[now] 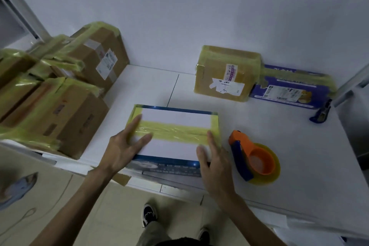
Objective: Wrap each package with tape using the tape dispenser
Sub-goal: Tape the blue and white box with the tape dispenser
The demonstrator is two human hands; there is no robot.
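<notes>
1. Head view: the current package, a flat blue box with a white top (173, 118), lies at the near edge of the white table (299, 156), between both hands.
2. The left hand (119, 150) lies flat on its left end and the right hand (214, 164) on its right end. Both have straight, spread fingers and grip nothing.
3. A yellow tape band (179, 133) crosses the top lengthwise, and tape also covers both short ends. This box looks nearly wrapped, with the hands likely smoothing the tape.
4. The orange-and-blue tape dispenser (253, 158) rests on the table just right of the box, unheld.
5. The stacked cardboard boxes (60, 94) at left, the brown box (225, 74) and the purple box (289, 88) at the back already carry yellow tape. No bare package shows, so the task seems close to done.
</notes>
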